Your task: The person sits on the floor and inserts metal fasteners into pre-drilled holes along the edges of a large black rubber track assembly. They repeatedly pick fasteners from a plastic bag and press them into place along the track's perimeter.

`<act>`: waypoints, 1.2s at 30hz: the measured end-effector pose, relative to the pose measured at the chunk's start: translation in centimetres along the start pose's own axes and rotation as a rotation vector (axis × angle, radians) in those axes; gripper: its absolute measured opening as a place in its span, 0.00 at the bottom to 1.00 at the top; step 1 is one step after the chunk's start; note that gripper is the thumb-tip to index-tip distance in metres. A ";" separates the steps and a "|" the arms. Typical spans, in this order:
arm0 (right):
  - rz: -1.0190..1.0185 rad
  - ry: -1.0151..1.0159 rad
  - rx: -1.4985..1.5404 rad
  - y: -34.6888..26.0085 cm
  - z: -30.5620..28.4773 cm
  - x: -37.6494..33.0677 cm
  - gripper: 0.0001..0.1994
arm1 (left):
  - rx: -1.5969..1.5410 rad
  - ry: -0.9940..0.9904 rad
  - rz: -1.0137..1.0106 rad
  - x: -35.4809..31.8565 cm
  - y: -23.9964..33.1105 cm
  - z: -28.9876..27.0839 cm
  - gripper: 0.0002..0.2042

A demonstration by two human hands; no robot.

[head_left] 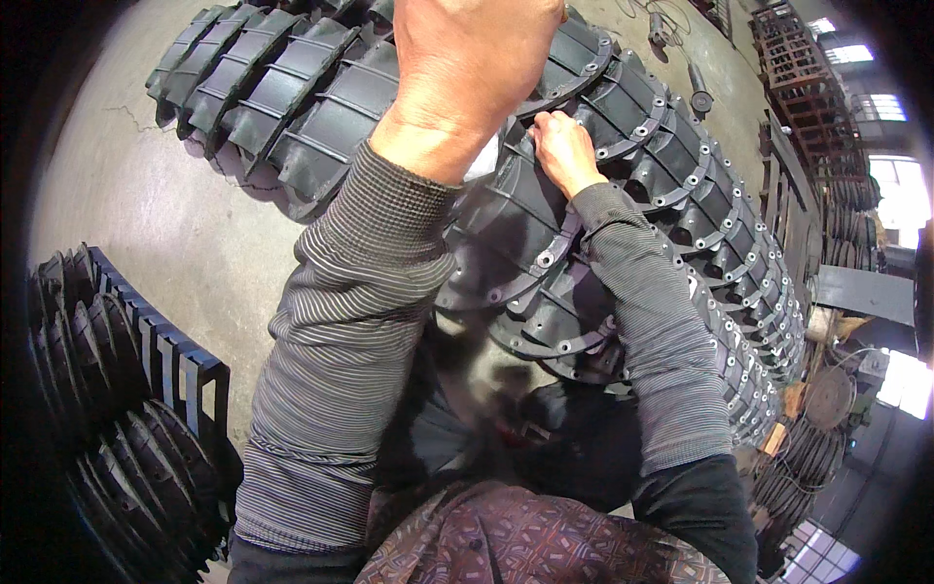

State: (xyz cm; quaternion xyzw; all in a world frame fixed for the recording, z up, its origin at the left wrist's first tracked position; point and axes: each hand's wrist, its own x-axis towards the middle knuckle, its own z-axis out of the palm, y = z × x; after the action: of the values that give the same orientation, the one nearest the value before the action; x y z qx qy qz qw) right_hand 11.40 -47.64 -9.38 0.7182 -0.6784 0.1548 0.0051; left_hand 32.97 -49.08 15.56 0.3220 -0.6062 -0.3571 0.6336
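My left hand (472, 63) is raised close in front of me at the top edge. Its back faces me, and its fingers are cut off or hidden, so what it holds does not show. Farther down, my right hand (564, 151) rests at the flange of a black ribbed metal housing (516, 209). Its fingers are curled together, and anything between them is hidden. A small white patch (484, 159) shows beside my left wrist; I cannot tell what it is. Similar black housings (671, 175) with bolt holes along their rims lie nested in rows.
Another row of black housings (263, 83) runs off to the upper left on the concrete floor (146, 209). Dark ribbed parts (146, 467) stand by a black slatted rack (175, 341) at left. A power tool (699, 86) lies on the floor beyond. Rusty metal racks (803, 78) line the right.
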 end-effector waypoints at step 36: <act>-0.251 -0.152 -0.262 1.1 -0.9 1.7 0.10 | 0.070 -0.056 -0.261 0.0 0.7 0.7 0.12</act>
State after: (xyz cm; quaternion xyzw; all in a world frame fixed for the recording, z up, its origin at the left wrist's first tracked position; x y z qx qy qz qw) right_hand 10.20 -49.21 -8.36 0.8001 -0.5961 0.0086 0.0667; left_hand 32.29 -48.71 16.15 0.4101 -0.5886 -0.4238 0.5530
